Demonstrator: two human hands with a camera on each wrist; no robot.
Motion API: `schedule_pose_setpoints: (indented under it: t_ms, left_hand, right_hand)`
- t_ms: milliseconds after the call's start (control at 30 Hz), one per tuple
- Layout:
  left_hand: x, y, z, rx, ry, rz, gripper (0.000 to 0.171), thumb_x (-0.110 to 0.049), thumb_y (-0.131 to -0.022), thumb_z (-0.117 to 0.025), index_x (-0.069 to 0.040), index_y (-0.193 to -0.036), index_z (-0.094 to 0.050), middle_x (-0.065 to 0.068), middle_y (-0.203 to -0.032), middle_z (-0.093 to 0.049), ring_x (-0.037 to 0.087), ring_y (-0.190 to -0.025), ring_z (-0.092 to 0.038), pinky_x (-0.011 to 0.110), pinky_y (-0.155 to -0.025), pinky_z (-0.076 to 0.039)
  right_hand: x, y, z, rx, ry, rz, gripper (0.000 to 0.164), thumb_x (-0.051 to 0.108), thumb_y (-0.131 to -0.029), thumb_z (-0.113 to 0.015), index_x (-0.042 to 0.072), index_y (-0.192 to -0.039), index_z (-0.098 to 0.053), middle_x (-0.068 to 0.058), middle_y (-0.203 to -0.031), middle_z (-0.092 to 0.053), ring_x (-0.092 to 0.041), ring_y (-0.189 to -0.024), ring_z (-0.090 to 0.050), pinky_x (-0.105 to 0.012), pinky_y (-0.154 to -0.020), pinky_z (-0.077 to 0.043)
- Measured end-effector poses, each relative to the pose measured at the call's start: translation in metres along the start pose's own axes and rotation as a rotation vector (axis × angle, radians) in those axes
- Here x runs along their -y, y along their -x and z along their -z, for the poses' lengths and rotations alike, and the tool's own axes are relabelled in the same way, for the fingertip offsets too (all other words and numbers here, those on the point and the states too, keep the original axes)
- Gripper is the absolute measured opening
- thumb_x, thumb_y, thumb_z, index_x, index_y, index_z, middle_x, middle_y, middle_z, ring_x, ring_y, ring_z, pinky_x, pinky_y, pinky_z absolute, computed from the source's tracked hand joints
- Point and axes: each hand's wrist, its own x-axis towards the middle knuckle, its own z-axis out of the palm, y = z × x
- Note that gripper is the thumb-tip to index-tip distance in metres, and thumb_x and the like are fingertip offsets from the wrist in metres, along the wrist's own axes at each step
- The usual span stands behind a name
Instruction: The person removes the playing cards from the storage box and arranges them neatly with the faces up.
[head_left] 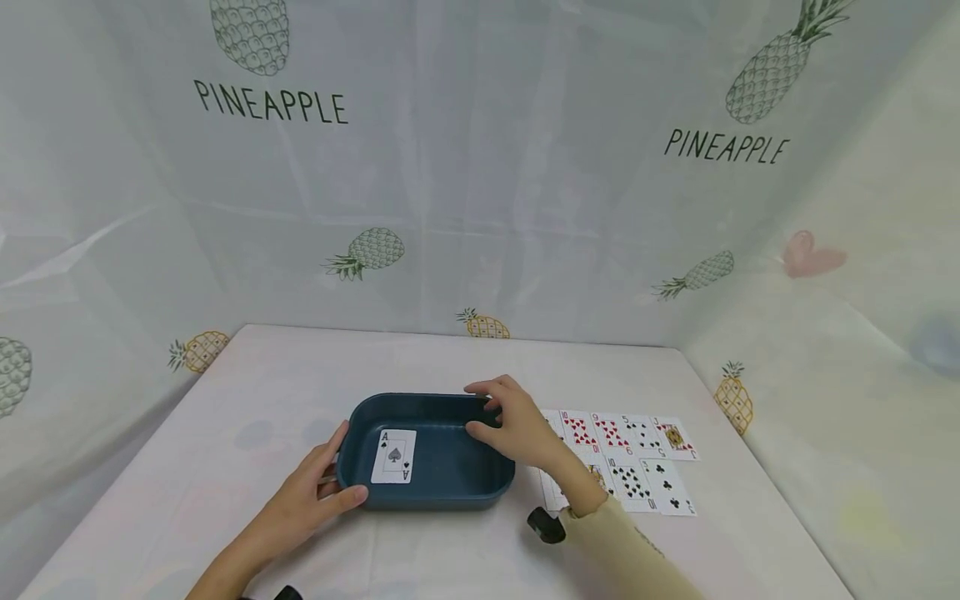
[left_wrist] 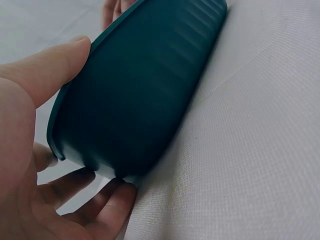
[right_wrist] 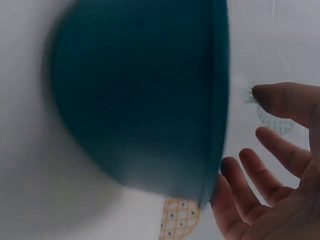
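Observation:
A dark blue rectangular tray (head_left: 457,475) with rounded corners stands on the table, and a single ace of spades (head_left: 393,457) lies face up inside it, left of the middle. My left hand (head_left: 311,492) holds the tray's left end. In the left wrist view its thumb (left_wrist: 75,55) lies at the rim while the fingers (left_wrist: 117,200) bend round the end wall. Over the tray's right end is my right hand (head_left: 517,425), fingers loosely bent and spread, nothing between them. The right wrist view shows that hand (right_wrist: 280,185) close beside the tray's rim (right_wrist: 217,100).
Right of the tray, several face-up playing cards (head_left: 663,487) lie in two overlapping rows, partly hidden by my right forearm (head_left: 581,483). A pale cloth covers the table (head_left: 300,367). Behind it hangs a pineapple-printed curtain (head_left: 487,208).

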Motion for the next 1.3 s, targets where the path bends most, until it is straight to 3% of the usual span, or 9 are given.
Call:
schedule_pose_setpoints:
  t_ms: [200, 433, 733, 867, 967, 1167, 1300]
  left_hand:
    - [-0.001, 0.0, 0.001, 0.0, -0.01, -0.002, 0.102, -0.038, -0.098, -0.079, -0.021, -0.173, -0.012, 0.024, -0.159, -0.036, 0.038, -0.139, -0.056, 0.036, -0.106, -0.056]
    - [-0.001, -0.001, 0.0, 0.004, -0.022, 0.014, 0.1, -0.039, -0.098, -0.078, -0.023, -0.173, -0.012, 0.024, -0.161, -0.035, 0.037, -0.139, -0.055, 0.036, -0.106, -0.056]
    - [0.0, -0.001, 0.001, 0.004, -0.036, -0.001, 0.099, -0.038, -0.099, -0.077, -0.023, -0.173, -0.012, 0.025, -0.16, -0.035, 0.039, -0.139, -0.056, 0.036, -0.105, -0.057]
    - [0.001, -0.001, 0.0, 0.008, -0.032, -0.015, 0.098, -0.037, -0.1, -0.076, -0.022, -0.173, -0.012, 0.026, -0.161, -0.035, 0.04, -0.14, -0.055, 0.036, -0.105, -0.057]
    - [0.001, 0.0, 0.0, 0.008, -0.025, -0.024, 0.098, -0.036, -0.1, -0.076, -0.022, -0.173, -0.012, 0.027, -0.16, -0.035, 0.04, -0.139, -0.056, 0.036, -0.104, -0.057]
    - [0.001, -0.001, 0.002, 0.015, -0.021, -0.031, 0.098, -0.036, -0.1, -0.076, -0.023, -0.173, -0.012, 0.026, -0.159, -0.036, 0.039, -0.138, -0.057, 0.035, -0.104, -0.058]
    - [0.0, 0.0, 0.002, 0.016, -0.01, -0.026, 0.098, -0.036, -0.1, -0.076, -0.022, -0.173, -0.012, 0.025, -0.159, -0.036, 0.039, -0.138, -0.056, 0.034, -0.104, -0.057]
  right_hand:
    - [0.012, -0.011, -0.031, 0.003, -0.031, -0.03, 0.049, 0.018, -0.095, -0.08, 0.009, -0.141, -0.065, -0.011, -0.13, -0.062, -0.029, -0.111, -0.068, -0.041, -0.09, -0.061]
    - [0.022, -0.023, -0.06, 0.041, -0.057, -0.095, 0.052, 0.022, -0.096, -0.079, 0.01, -0.143, -0.064, -0.013, -0.13, -0.061, -0.032, -0.112, -0.068, -0.04, -0.094, -0.06]
    - [0.033, -0.033, -0.088, 0.067, -0.083, -0.159, 0.055, 0.025, -0.092, -0.081, 0.009, -0.143, -0.065, -0.013, -0.132, -0.059, -0.03, -0.11, -0.063, -0.033, -0.087, -0.057]
    - [0.034, -0.034, -0.098, 0.088, -0.074, -0.18, 0.058, 0.027, -0.091, -0.083, 0.01, -0.143, -0.065, -0.011, -0.129, -0.059, -0.023, -0.105, -0.06, -0.029, -0.085, -0.056]
    - [0.034, -0.033, -0.101, 0.114, -0.033, -0.188, 0.061, 0.029, -0.09, -0.084, 0.01, -0.145, -0.064, -0.01, -0.129, -0.059, -0.02, -0.104, -0.059, -0.03, -0.088, -0.057]
    - [0.036, -0.032, -0.1, 0.189, 0.106, -0.171, 0.068, 0.034, -0.089, -0.086, 0.009, -0.148, -0.062, -0.01, -0.139, -0.059, -0.024, -0.119, -0.055, -0.042, -0.107, -0.054]
    - [0.036, -0.032, -0.102, 0.223, 0.168, -0.158, 0.073, 0.039, -0.088, -0.087, 0.01, -0.149, -0.061, -0.009, -0.143, -0.059, -0.022, -0.115, -0.053, -0.041, -0.104, -0.053]
